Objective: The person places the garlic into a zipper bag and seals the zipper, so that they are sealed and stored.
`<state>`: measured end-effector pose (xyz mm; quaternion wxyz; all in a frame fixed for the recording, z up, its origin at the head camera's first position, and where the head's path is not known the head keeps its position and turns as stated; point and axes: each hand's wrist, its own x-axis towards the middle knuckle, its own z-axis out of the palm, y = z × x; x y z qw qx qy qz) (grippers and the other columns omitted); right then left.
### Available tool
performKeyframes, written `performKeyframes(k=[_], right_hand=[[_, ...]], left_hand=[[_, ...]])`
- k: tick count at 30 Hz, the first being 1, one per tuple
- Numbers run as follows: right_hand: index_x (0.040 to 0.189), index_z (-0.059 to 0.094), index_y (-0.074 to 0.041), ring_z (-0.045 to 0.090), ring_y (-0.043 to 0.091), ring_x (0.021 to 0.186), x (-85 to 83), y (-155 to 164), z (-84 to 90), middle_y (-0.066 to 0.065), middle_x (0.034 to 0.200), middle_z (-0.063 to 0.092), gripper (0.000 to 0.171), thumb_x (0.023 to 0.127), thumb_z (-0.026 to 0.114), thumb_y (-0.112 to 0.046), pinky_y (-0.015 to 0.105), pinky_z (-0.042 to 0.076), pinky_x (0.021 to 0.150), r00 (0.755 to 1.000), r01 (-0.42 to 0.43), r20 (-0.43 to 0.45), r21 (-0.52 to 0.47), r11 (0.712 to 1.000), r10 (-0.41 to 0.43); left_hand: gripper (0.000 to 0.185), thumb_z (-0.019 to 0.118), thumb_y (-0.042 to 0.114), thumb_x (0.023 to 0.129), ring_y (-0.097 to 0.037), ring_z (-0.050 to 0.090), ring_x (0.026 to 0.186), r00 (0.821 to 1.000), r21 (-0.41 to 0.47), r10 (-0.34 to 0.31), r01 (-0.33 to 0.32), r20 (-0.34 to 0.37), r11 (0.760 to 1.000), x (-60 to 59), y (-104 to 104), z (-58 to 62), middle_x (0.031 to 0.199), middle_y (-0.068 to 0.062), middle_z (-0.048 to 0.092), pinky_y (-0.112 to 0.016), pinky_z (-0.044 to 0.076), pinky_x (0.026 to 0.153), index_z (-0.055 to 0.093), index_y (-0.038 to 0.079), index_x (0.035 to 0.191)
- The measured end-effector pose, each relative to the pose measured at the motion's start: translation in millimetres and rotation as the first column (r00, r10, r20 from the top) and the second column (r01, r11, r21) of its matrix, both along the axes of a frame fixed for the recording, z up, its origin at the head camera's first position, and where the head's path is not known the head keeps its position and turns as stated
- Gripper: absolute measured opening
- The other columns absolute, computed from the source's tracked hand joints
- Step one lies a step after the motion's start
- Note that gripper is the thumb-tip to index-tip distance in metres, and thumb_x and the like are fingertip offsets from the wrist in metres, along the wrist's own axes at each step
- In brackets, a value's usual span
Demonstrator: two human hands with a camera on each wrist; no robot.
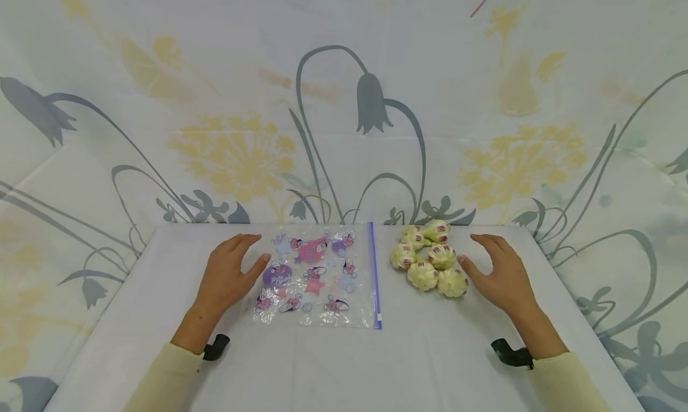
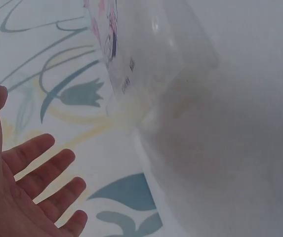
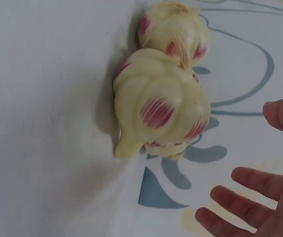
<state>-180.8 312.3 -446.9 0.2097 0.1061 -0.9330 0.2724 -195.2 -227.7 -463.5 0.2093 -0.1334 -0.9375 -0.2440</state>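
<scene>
A clear zip bag point(image 1: 333, 283) printed with pink and purple cartoon figures lies flat on the table, its purple slider strip along the right side. Beside its left edge is my left hand point(image 1: 228, 271), fingers relaxed and holding nothing. Several garlic bulbs point(image 1: 421, 276), cream with purple streaks, sit clustered right of the bag. To their right, my right hand point(image 1: 500, 274) has its thumb near the closest bulb and grips nothing. In the right wrist view, garlic point(image 3: 161, 98) stands apart from the spread fingers point(image 3: 240, 205). The left wrist view shows the bag's corner point(image 2: 156, 44).
A white cloth covers the table point(image 1: 344, 364). Behind it hangs a curtain point(image 1: 333, 101) patterned with grey bellflowers and yellow blossoms, which continues along both sides. Each wrist wears a black camera mount, such as the right one point(image 1: 510, 353).
</scene>
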Motion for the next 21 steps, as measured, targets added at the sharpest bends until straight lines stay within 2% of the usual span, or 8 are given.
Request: performKeyframes(k=[4,12,21], right_hand=[[0.138,0.065,0.001,0.058,0.051,0.125,1.4,-10,-1.0,0.026,0.137,0.061,0.051,0.094,0.078,-0.021,0.071,0.045,0.097,0.999,-0.026,-0.046,-0.005,1.0,0.026],[0.139,0.065,-0.001,0.055,0.049,0.129,2.1,-30,-1.1,0.023,0.14,0.06,0.051,0.092,0.078,-0.016,0.07,0.043,0.102,0.997,-0.067,-0.024,-0.022,0.997,0.067],[0.136,0.066,-0.003,0.058,0.044,0.128,4.7,-45,-0.8,0.019,0.138,0.062,0.048,0.091,0.079,-0.013,0.066,0.045,0.101,0.989,-0.131,-0.079,-0.054,0.99,0.126]], left_hand=[[0.049,0.075,0.032,0.098,-0.045,0.06,0.13,0.999,0.007,-0.034,0.034,-0.008,0.999,1.8,8,-1.2,0.138,-0.019,0.067,-0.064,0.043,0.112,0.067,0.003,0.137],[0.052,0.077,0.033,0.096,-0.042,0.06,0.13,0.996,0.024,-0.092,0.092,-0.018,0.995,4.2,26,0.1,0.137,-0.015,0.067,-0.062,0.043,0.113,0.067,0.006,0.139],[0.052,0.078,0.034,0.095,-0.04,0.059,0.132,0.989,0.012,-0.148,0.148,-0.013,0.989,4.9,47,5.3,0.139,-0.013,0.066,-0.062,0.04,0.115,0.067,0.008,0.139]])
